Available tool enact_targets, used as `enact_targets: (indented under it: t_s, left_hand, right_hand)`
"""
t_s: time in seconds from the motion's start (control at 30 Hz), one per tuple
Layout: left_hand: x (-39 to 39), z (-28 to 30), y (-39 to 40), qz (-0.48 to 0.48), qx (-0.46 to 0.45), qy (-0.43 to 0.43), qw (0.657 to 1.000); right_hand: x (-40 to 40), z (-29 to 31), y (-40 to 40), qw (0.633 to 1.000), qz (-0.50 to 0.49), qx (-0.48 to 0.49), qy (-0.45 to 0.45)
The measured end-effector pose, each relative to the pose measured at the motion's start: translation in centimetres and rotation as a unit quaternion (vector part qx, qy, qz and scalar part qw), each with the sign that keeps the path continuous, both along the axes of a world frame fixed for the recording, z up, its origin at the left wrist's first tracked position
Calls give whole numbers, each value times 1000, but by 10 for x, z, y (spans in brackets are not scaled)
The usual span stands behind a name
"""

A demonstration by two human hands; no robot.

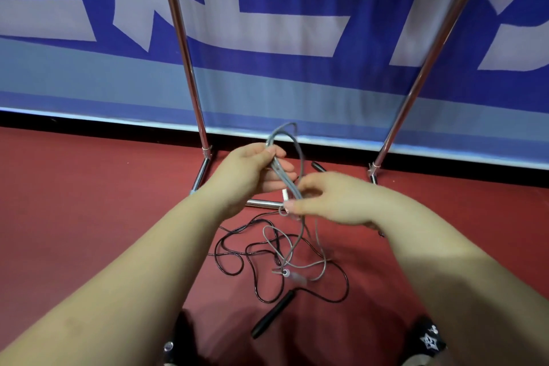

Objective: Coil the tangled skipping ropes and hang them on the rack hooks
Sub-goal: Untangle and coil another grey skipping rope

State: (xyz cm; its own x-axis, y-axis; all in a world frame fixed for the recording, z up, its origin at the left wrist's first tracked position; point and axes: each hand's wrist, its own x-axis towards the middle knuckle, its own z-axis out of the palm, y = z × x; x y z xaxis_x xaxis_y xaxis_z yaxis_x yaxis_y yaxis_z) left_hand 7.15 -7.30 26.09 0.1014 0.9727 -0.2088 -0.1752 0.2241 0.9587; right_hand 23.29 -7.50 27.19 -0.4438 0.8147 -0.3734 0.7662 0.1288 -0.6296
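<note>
A grey skipping rope [298, 154] is looped above the red floor. My left hand [252, 171] grips the top of its loops between thumb and fingers. My right hand [329, 199] pinches the same strands lower down, by a small white piece. The rest of the grey rope trails down to its clear handle [294, 276] on the floor. A black skipping rope [237, 258] lies tangled under it, with one black handle [271, 316] near my feet and another [318, 166] by the rack. The chrome rack's uprights [190, 68] rise behind; its hooks are out of view.
A blue and white banner [282, 24] stands along the floor behind the rack. The rack's base bar [261, 203] lies on the red floor [89, 202] under my hands. My shoes [427, 339] show at the bottom edge.
</note>
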Motion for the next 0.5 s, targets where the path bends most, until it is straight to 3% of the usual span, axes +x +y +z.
enact_targets:
  t_s: [0.1, 0.23, 0.43, 0.5]
  left_hand:
    - [-6, 4, 3, 56, -1, -61, 997]
    - [-17, 3, 10, 131, 9, -90, 987]
    - [-23, -1, 16, 153, 5, -126, 980]
    - [-24, -1, 15, 126, 1, -97, 987]
  right_hand:
    - [-3, -9, -1, 999, 41, -21, -16]
    - [-2, -9, 7, 998, -1, 62, -2]
    - [-2, 1, 7, 981, -60, -30, 184]
    - [-3, 7, 6, 965, -98, -46, 240]
